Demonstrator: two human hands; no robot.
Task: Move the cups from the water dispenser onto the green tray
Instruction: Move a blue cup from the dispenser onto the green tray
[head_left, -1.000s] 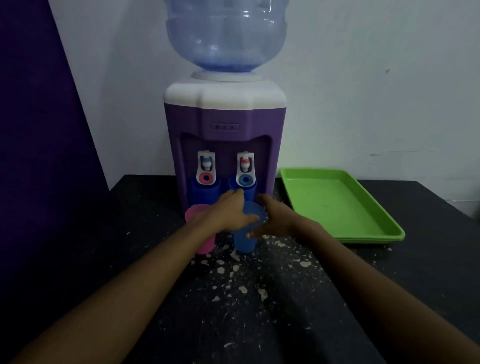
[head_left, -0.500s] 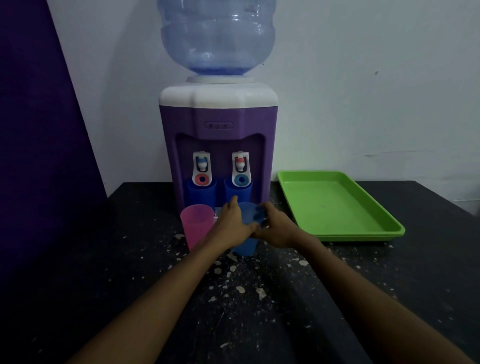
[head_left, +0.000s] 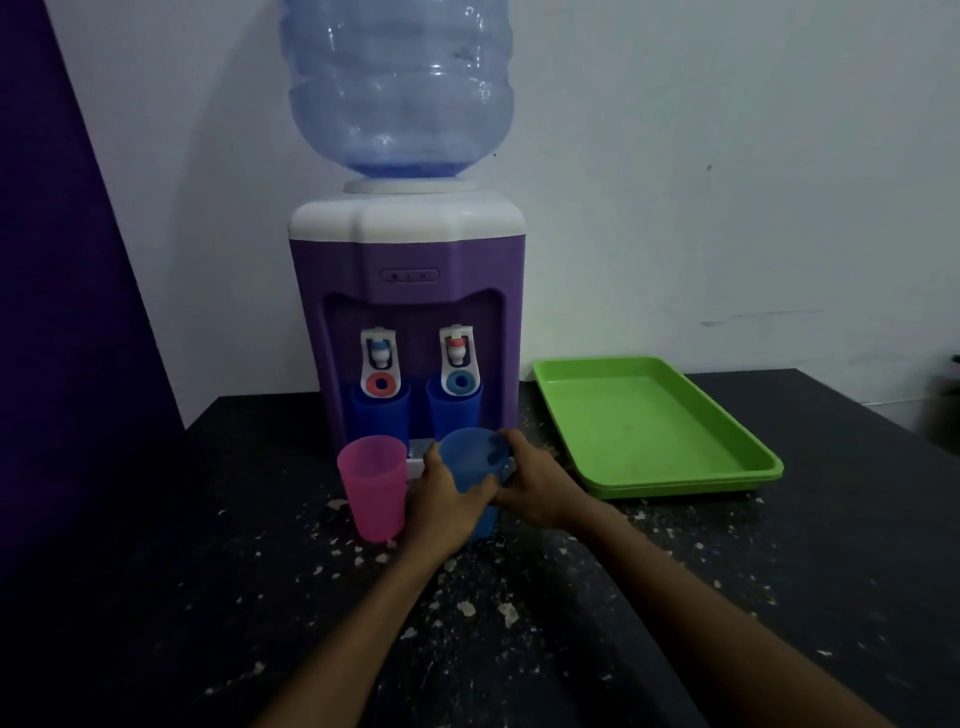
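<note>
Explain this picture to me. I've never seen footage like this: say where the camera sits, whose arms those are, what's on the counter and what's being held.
There is no machine here. The camera sits on a person's head and looks forward and down, so the two arms reaching in from the bottom are the wearer's own.

Both hands close around a blue cup: the left hand from the left, the right hand from the right. A pink cup stands upright just left of it, untouched.

Behind them is a purple water dispenser with a big clear bottle on top and two taps. Two darker blue cups sit under the taps.

To the right lies a green tray, with nothing on it yet. Everything rests on a dark counter flecked with pale specks. The room is dim, so I cannot tell whether the cups hold water.
</note>
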